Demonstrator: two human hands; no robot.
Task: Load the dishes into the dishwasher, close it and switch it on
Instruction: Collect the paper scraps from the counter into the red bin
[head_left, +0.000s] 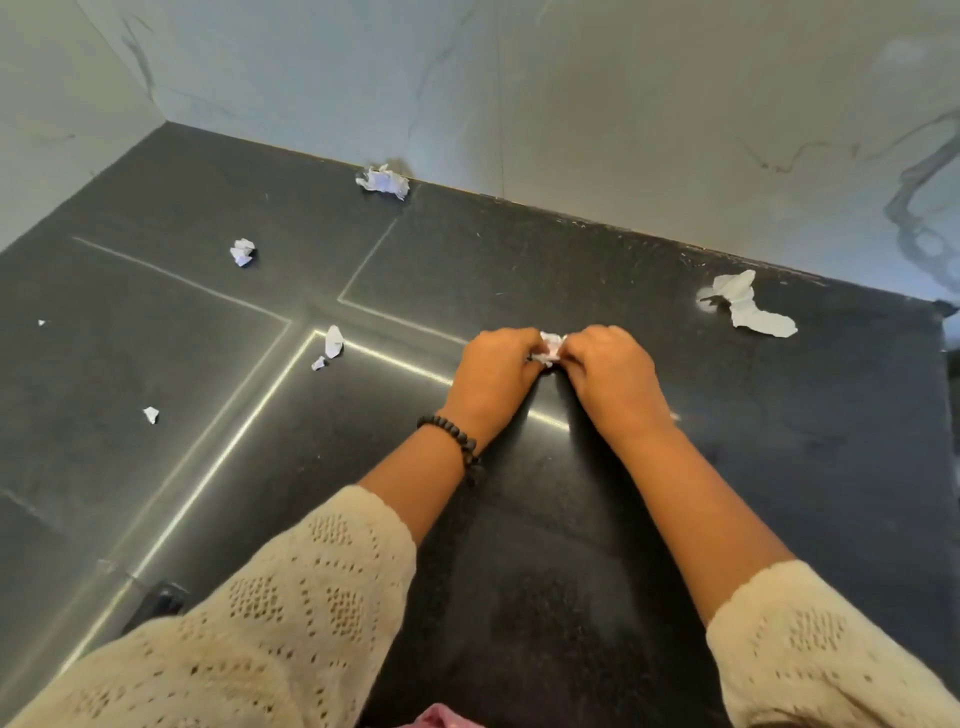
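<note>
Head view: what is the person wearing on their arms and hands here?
Both arms wear cream knitted sleeves with an openwork diamond pattern, pushed up so the forearms are bare. The left wrist carries a bracelet of dark round beads. The left hand and right hand are bare, with no gloves; no rings or watch can be made out.

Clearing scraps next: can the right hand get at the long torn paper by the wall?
Probably yes. The paper lies on bare counter beyond the right hand, nothing between, but both hands are pinching a wad.
</note>
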